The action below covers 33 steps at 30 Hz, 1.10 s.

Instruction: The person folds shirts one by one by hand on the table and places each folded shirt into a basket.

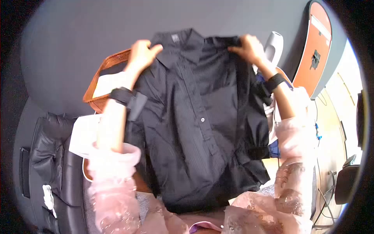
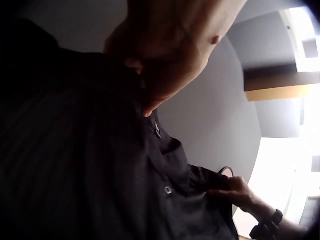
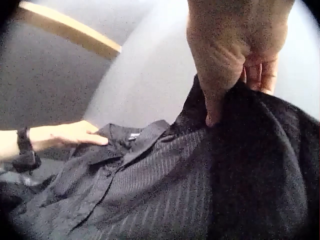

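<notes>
A black striped shirt (image 1: 194, 101) hangs spread out in front of the body, collar up, its front facing the head camera. My left hand (image 1: 142, 55) pinches one shoulder beside the collar, and my right hand (image 1: 249, 49) grips the other shoulder. In the left wrist view, the left hand (image 2: 165, 55) holds the dark cloth (image 2: 100, 150) with the thumb in front. The right wrist view shows the right hand (image 3: 240, 55) with its thumb on the front of the shirt (image 3: 150, 185) and fingers behind it.
Behind the left forearm stands an orange-brown woven basket (image 1: 95, 84) with dark and white items. A black leather seat (image 1: 70, 167) is at the left. A white rounded object (image 1: 274, 46) stands beyond the right hand, near an orange board (image 1: 316, 50). Cables lie on the floor at right.
</notes>
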Tool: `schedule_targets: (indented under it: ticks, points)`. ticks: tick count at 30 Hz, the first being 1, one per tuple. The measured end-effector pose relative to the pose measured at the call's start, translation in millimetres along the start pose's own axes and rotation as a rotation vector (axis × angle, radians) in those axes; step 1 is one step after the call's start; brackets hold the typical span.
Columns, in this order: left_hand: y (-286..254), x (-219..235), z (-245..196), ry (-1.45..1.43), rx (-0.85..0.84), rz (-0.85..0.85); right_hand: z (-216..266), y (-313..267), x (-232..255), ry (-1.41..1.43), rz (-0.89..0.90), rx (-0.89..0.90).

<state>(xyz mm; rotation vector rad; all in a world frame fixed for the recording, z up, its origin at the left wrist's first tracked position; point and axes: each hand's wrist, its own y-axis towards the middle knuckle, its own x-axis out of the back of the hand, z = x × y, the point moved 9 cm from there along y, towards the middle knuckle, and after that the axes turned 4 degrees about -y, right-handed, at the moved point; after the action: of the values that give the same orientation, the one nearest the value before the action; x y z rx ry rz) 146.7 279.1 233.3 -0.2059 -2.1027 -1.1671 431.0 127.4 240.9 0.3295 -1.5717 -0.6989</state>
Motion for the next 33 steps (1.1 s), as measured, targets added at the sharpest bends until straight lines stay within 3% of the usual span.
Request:
schedule_targets:
  ticks: [2, 4, 6, 11, 13, 14, 16, 18, 20, 22, 23, 24, 26, 28, 29, 30, 32, 33]
  points:
    - [-34, -43, 7, -0.093, 0.174, 0.132, -8, -27, -57, -0.03, 0.091, -0.003]
    - [-58, -88, 26, -0.253, 0.159, 0.051, -13, -56, -82, -0.023, 0.24, -0.091]
    - [-81, -117, 36, -0.137, 0.243, 0.166, -27, -79, -121, 0.06, 0.225, -0.109]
    - [-107, -138, 56, -0.07, 0.329, 0.106, -37, -105, -135, 0.044, 0.296, -0.168]
    - [-115, -115, 39, 0.007, 0.07, -0.237, -38, -104, -128, 0.14, 0.129, -0.084]
    - [-122, -107, 31, 0.008, 0.072, -0.232, -34, -107, -128, 0.143, 0.134, -0.085]
    - [-148, -133, 26, -0.454, 0.373, 0.247, -22, -112, -118, 0.177, 0.095, -0.054]
    - [-191, -139, -4, -0.515, 0.444, 0.636, -18, -126, -119, 0.211, 0.166, -0.085]
    - [-234, -141, -8, -0.279, 0.205, 0.693, -12, -142, -126, 0.172, 0.222, 0.002]
    - [-273, -133, -7, -0.03, 0.194, 0.83, -15, -157, -132, 0.106, 0.236, 0.025]
    - [-289, -130, -2, 0.042, 0.299, 0.953, -11, -165, -126, 0.117, 0.267, 0.036]
    - [-303, -130, -4, 0.037, 0.301, 0.963, -10, -179, -120, 0.129, 0.303, 0.047]
    - [-303, -115, 2, 0.111, 0.252, 0.774, 1, -194, -117, 0.081, 0.38, 0.005]
    - [-305, -110, 13, 0.146, 0.261, 0.711, 4, -202, -107, 0.037, 0.282, -0.01]
    - [-306, -109, 18, 0.142, 0.259, 0.69, 5, -202, -100, 0.022, 0.147, 0.015]
    - [-305, -109, 23, 0.138, 0.257, 0.667, 4, -201, -101, 0.022, 0.152, 0.014]
    - [-304, -109, 26, 0.152, 0.251, 0.677, -5, -204, -123, 0.1, 0.449, -0.159]
    - [-304, -109, 26, 0.148, 0.249, 0.671, 1, -207, -124, 0.074, 0.341, -0.039]
